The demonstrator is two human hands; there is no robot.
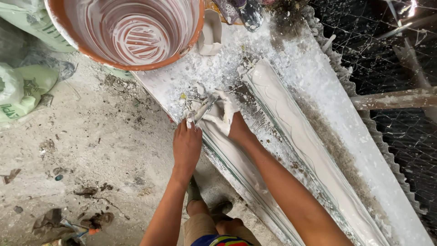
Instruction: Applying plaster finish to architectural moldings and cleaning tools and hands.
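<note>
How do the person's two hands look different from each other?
The right hand is coated white with wet plaster; the left hand is mostly bare, white only at the fingertips. The right hand presses on the plaster moulding; the left hand grips a scraper tool. Both work at the moulding's end.

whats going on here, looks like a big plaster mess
A person leans over a long white-coated workbench working wet plaster. The right hand, caked in white, presses on the near end of a long moulded plaster strip. The left hand keeps a grip on a thin metal tool, its tip meeting the plaster beside the right hand's fingers. An orange bucket smeared white inside stands at the end of the bench, and green sacks lie on the dusty floor.
</note>
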